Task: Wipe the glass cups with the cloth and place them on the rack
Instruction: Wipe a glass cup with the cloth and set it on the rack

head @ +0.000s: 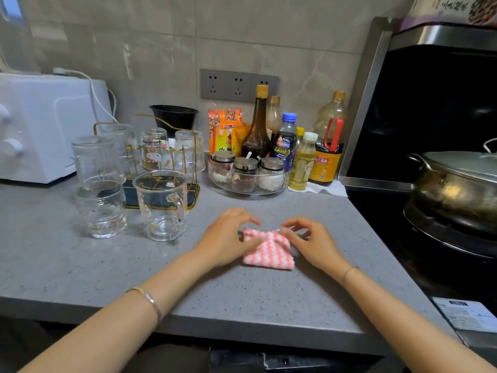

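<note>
At the lower right of the frame a printed paper slip lies by the stove, its text too small to read. At the centre of the grey counter sits the folded pink-and-white striped cloth. The left hand grips its left edge, thumb across the stripes, and the right hand pinches its upper right corner.

Left of them stand an empty handled glass mug and two stacked glass cups, also empty. Behind, the gold wire rack carries upturned cups, one printed with Hello Kitty.

At mid-frame a clear bowl holds three metal-lidded jars of seasonings. Behind it stand a dark sauce bottle, a blue-capped bottle and a red-handled soy sauce bottle labelled in Chinese characters.
</note>
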